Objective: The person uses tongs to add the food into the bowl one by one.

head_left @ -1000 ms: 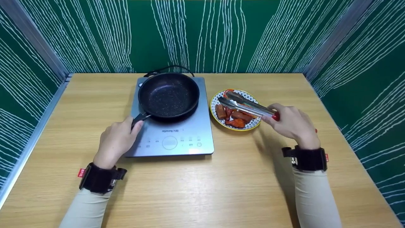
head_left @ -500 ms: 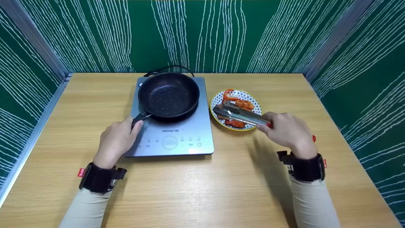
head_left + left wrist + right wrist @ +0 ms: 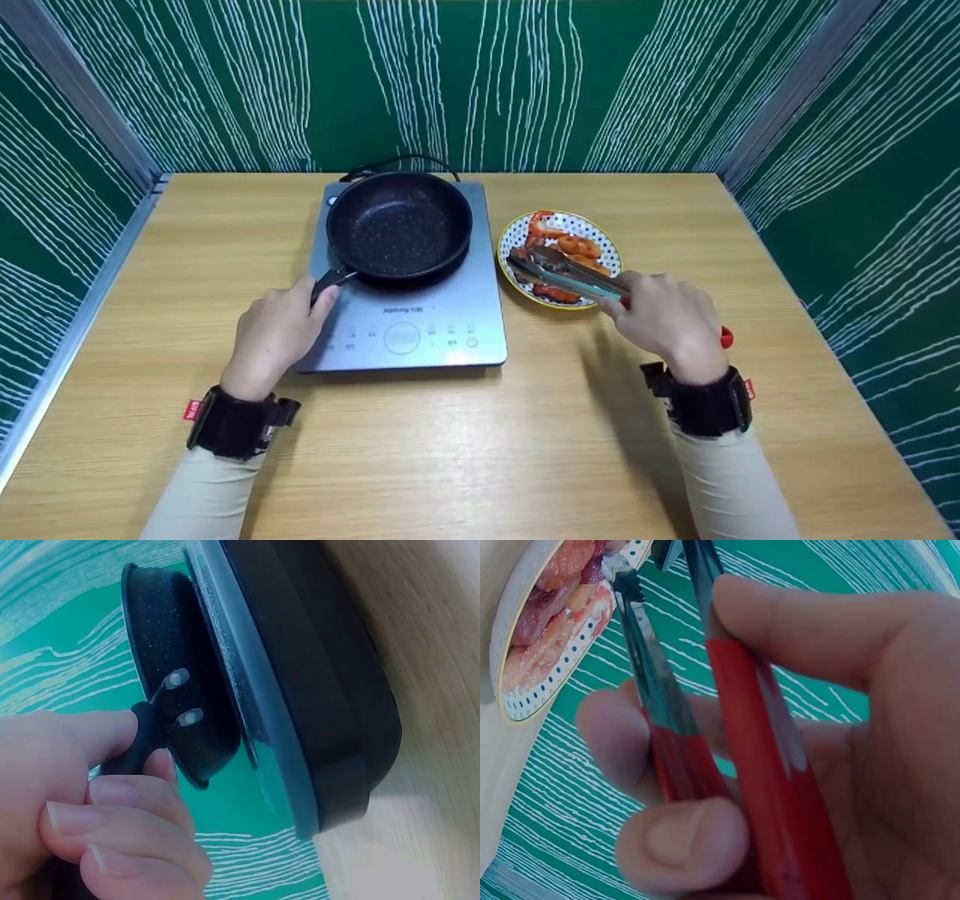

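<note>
My left hand (image 3: 279, 330) grips the black handle (image 3: 139, 739) of a dark frying pan (image 3: 400, 225), its fingers wrapped round it in the left wrist view. The pan sits on a silver induction cooktop (image 3: 450, 322), and its inside is bare. My right hand (image 3: 666, 315) holds metal tongs (image 3: 570, 281) by their red grips (image 3: 761, 765). The tongs' ends are over the left part of a dotted plate (image 3: 607, 259) with a yellow rim, overlapping the food. Pieces of reddish-brown meat (image 3: 579, 246) lie on that plate. The tongs' arms stand somewhat apart.
A black cord (image 3: 409, 157) runs behind the cooktop at the table's back edge. The wooden table (image 3: 450, 442) is bounded by green walls (image 3: 510, 90) with white streaks at the back and sides. Plate and cooktop stand close side by side.
My right hand has moved left and toward me, and the tongs' ends have shifted from the plate's upper part down to its left part. The left hand and pan stay put.
</note>
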The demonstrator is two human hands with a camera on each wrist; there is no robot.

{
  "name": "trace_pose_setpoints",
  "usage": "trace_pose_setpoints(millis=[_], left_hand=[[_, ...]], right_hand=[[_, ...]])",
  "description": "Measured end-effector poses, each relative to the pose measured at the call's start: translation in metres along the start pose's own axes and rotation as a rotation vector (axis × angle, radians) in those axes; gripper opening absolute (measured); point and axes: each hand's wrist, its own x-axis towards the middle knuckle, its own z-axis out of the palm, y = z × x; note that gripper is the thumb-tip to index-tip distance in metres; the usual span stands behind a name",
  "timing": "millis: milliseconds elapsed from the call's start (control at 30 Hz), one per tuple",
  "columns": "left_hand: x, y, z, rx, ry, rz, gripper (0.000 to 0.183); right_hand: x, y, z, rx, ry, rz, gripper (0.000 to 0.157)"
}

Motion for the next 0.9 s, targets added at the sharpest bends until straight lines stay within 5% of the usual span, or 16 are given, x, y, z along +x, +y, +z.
trace_pose_setpoints(millis=[467,900], left_hand=[[0.000,0.000,0.001,0.018,0.028,0.007,0.041],[-0.001,0.001,0.001,0.004,0.008,0.000,0.042]], right_hand=[[0.000,-0.009,0.013,-0.082,0.072,-0.048,0.052],[0.007,-0.002,0.009,-0.053,0.030,-0.096,0.054]])
